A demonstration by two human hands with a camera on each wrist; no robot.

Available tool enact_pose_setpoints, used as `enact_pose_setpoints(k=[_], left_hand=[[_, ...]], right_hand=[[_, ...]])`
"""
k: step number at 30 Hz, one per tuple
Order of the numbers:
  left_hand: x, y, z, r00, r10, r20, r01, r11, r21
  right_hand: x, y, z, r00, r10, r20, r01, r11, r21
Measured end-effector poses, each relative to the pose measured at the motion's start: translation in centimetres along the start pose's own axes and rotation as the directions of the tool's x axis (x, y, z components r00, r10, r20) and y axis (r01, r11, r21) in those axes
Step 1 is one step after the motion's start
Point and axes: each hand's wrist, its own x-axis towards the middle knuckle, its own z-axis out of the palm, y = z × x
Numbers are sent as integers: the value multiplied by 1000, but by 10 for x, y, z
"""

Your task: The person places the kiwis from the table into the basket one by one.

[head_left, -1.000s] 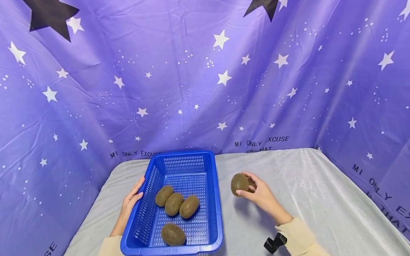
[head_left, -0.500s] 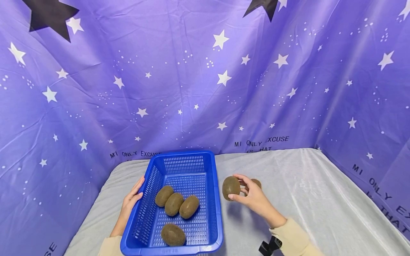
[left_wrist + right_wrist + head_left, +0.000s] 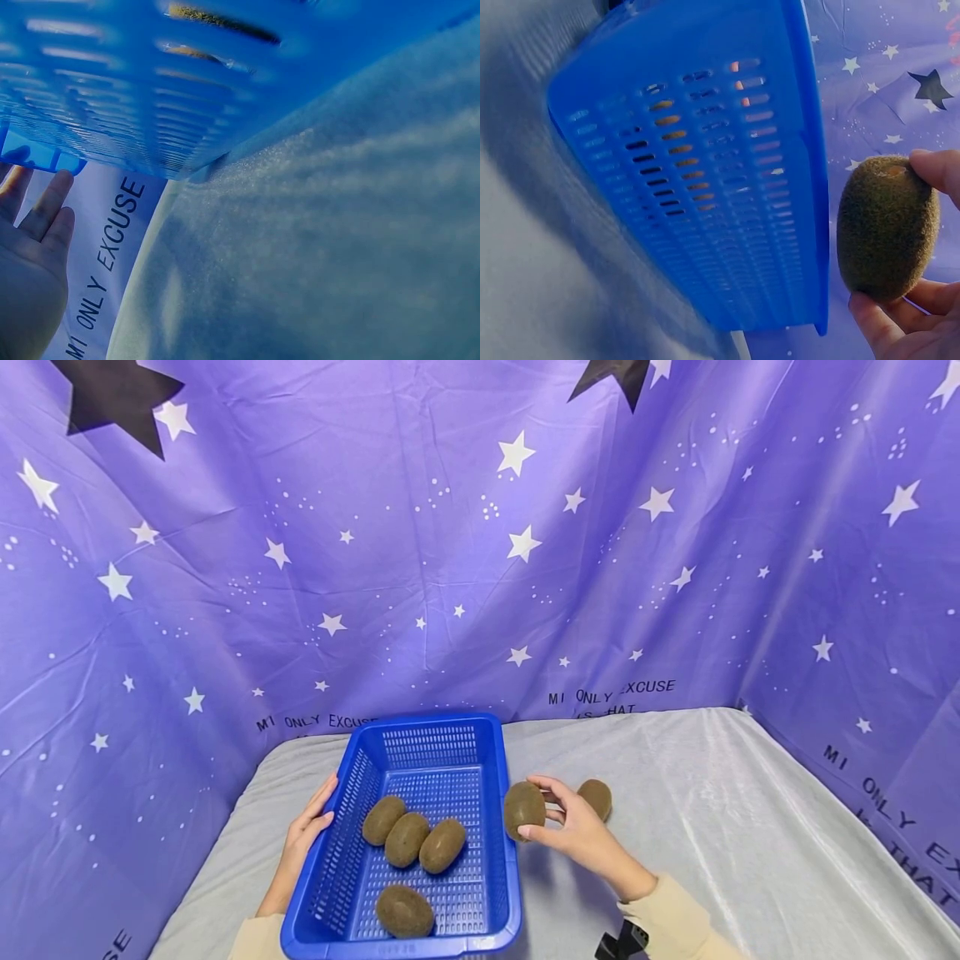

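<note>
My right hand point(image 3: 581, 839) pinches a brown fuzzy kiwi point(image 3: 523, 812) between thumb and fingertips, at the right rim of a blue plastic basket point(image 3: 512, 893). In the right wrist view the held kiwi point(image 3: 889, 229) stands lengthwise between thumb and fingertips, beside the basket's slotted wall point(image 3: 780, 45). My left hand point(image 3: 302, 831) rests against the basket's left rim; its extended fingers point(image 3: 49, 204) touch just under the rim in the left wrist view. Inside the basket, three kiwis point(image 3: 406, 839) lie in a row and one more kiwi point(image 3: 405, 911) lies nearer the front.
Another kiwi point(image 3: 597, 798) lies on the grey cloth-covered table point(image 3: 720, 810), partly behind my right hand. A purple curtain point(image 3: 420, 568) with white stars hangs behind the table and along both sides. A black device point(image 3: 622, 941) sits at my right wrist.
My right hand has carried its kiwi leftward from over the table to the basket's right rim, uncovering the kiwi on the table. The left hand and basket have stayed put.
</note>
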Motion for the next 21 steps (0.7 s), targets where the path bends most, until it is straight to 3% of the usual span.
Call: enact_pose_setpoints(k=[8, 15, 21], left_hand=[[-1, 2, 1, 999, -49, -16, 49, 999, -12], [1, 1, 0, 1000, -12, 4, 12, 1000, 14], [0, 0, -1, 1000, -31, -2, 31, 999, 18]], right_hand=[[1, -1, 11, 997, -78, 8, 78, 997, -19], [3, -2, 23, 989, -141, 55, 144, 987, -71], [5, -5, 31, 981, -167, 96, 181, 969, -169]])
